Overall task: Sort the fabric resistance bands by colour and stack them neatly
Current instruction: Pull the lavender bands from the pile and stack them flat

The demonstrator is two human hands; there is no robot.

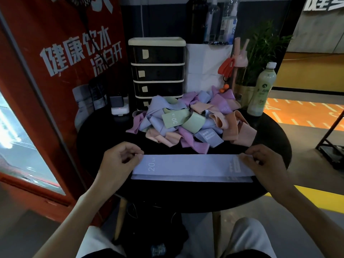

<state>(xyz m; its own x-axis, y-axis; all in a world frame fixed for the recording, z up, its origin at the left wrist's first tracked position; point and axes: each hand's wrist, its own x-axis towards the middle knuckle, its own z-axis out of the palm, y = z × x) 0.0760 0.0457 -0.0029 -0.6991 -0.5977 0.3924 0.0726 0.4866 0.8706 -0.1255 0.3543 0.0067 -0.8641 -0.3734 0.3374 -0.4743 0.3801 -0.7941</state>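
A pale blue band (pixel 191 165) marked 20 LB lies stretched flat across the near part of the round black table (pixel 104 131), on top of another flat blue band whose edge shows beneath it. My left hand (pixel 119 161) pinches its left end. My right hand (pixel 264 162) pinches its right end. Behind it sits a tangled heap of bands (pixel 188 121) in blue, purple, peach and green, with a green 30 LB band on top.
A black drawer unit (pixel 157 71) stands behind the heap. A white charger block (pixel 120 108) is at the back left, a green bottle (pixel 261 92) and a potted plant (pixel 260 51) at the back right. A red cabinet (pixel 55 71) stands to the left.
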